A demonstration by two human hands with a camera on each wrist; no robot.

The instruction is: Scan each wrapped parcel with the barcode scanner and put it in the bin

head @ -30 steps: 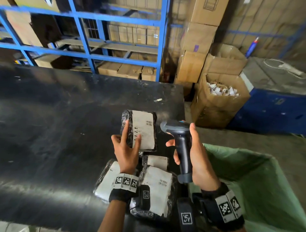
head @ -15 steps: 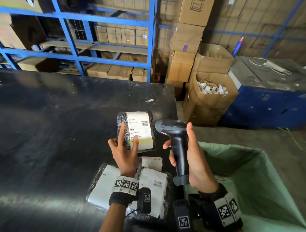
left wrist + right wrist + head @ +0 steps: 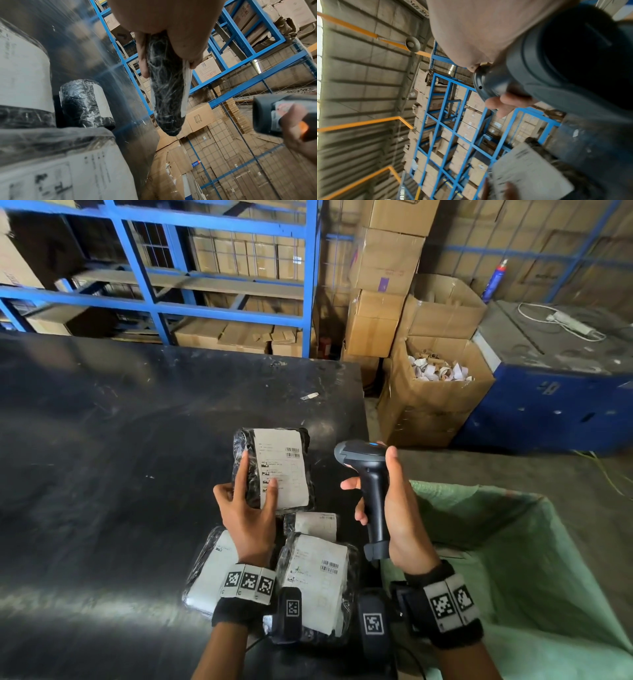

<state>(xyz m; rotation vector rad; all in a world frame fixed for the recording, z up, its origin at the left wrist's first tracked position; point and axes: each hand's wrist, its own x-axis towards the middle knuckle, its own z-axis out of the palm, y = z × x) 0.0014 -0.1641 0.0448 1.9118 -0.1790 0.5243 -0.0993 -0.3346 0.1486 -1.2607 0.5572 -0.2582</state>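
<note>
The left hand (image 3: 247, 517) grips a wrapped parcel (image 3: 274, 469) above the black table (image 3: 102, 457), white barcoded label up, print too small to read; the right hand (image 3: 399, 508) grasps the barcode scanner (image 3: 371, 491) just beside it; three more parcels (image 3: 317, 577) lie below; the green bin (image 3: 531, 559) stands at right.

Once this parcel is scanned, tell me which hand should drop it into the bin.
Left. The left hand already holds the parcel; the right hand grips the scanner, though the green bin lies rightward.
</note>
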